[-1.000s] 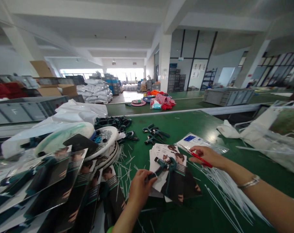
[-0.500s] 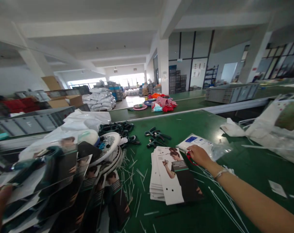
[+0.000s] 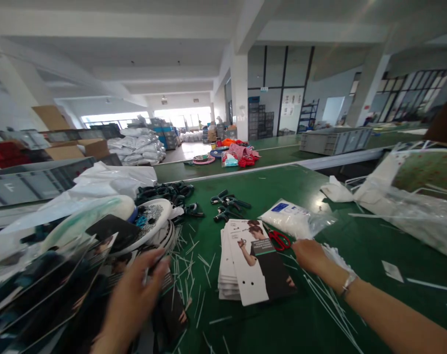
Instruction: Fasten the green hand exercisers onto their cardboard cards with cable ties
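Red-handled scissors: on green bench, between stack of glossy printed cards and right hand, just beside its fingertips. Right hand: palm down, forearm slanting inward; grip cannot be told. Left hand: blurred, half-curled, near carded dark-green clamps; hold unclear.

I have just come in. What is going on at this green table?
Two bare hands are over the table. The left hand, blurred, is by a heap of carded clamps; whether it holds anything is unclear. The right hand is by white ties, near red-handled scissors. Between them lies a stack of printed cards, with loose clamps behind it.
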Demonstrator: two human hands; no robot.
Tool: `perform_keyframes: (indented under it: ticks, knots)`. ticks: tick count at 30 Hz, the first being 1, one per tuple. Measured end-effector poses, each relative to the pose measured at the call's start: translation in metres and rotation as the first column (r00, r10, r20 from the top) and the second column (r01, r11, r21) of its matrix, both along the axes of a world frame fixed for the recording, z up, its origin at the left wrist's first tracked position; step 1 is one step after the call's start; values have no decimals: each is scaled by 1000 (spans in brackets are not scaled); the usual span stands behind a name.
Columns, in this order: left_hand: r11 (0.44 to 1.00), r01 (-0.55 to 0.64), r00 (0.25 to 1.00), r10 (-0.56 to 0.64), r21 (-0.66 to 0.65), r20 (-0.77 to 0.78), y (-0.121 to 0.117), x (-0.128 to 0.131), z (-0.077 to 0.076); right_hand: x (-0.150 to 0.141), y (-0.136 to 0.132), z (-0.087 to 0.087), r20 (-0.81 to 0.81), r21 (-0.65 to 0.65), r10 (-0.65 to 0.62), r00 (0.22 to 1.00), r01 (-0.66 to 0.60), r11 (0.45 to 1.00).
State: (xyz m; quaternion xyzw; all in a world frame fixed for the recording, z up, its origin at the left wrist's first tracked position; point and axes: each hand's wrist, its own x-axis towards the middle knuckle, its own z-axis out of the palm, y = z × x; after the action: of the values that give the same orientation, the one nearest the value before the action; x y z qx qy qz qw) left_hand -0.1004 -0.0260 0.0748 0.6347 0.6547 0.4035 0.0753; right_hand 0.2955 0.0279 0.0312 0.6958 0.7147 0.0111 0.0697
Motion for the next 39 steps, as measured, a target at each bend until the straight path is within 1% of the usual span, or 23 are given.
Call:
perform_keyframes:
  ticks: [1,2,3,5,6,8,9,11,14,16,18,22,24,27,31,35,39]
  knots:
    - [991,102,994,-105,-83,-29,6,19,-6,-2,1,-1,-10,5,-4,1000,4,1000]
    - [963,194,977,-208,-188,-55,12,40,-15,-2,2,-1,-20,10,-10,1000,10,1000]
    - [937,229,965,-254,-262,-65,19,62,-24,-1,3,1,-29,16,-19,999,20,1000]
    - [916,225,960,-266,-333,-83,31,102,-41,7,2,6,-46,30,-46,998,48,998]
    - [909,202,962,-255,-364,-102,37,116,-47,13,1,9,-56,35,-61,997,63,997]
    - [900,165,966,-231,-402,-119,47,131,-56,27,-3,18,-82,38,-86,993,90,995]
    - [898,153,969,-218,-413,-116,52,132,-58,35,-6,22,-101,36,-93,991,97,995]
    - [886,148,977,-200,-439,-73,61,125,-60,48,-11,30,-154,38,-98,983,105,994]
    - [858,175,983,-178,-482,40,75,108,-62,60,-13,33,-245,52,-99,964,115,992]
    - [849,193,981,-164,-492,102,83,98,-64,60,-12,29,-287,53,-104,952,125,991]
    - [851,200,978,-145,-485,148,88,92,-66,57,-10,22,-301,47,-117,946,137,989]
    - [871,223,951,-95,-437,294,88,85,-69,42,-9,10,-288,24,-123,950,135,991]
    - [873,269,908,-89,-407,409,83,86,-67,31,-9,6,-263,10,-117,958,124,992]
    - [856,363,811,-96,-367,577,69,90,-61,13,-5,0,-212,-11,-123,970,123,992]
    - [842,428,712,-90,-329,697,52,95,-58,-2,12,-9,-173,-50,-173,970,166,985]
    - [828,488,599,-88,-276,796,40,99,-60,-2,27,-15,-198,-79,-212,957,200,977]
    - [814,528,527,-90,-243,845,31,102,-62,10,23,-14,-306,-86,-204,930,187,979]
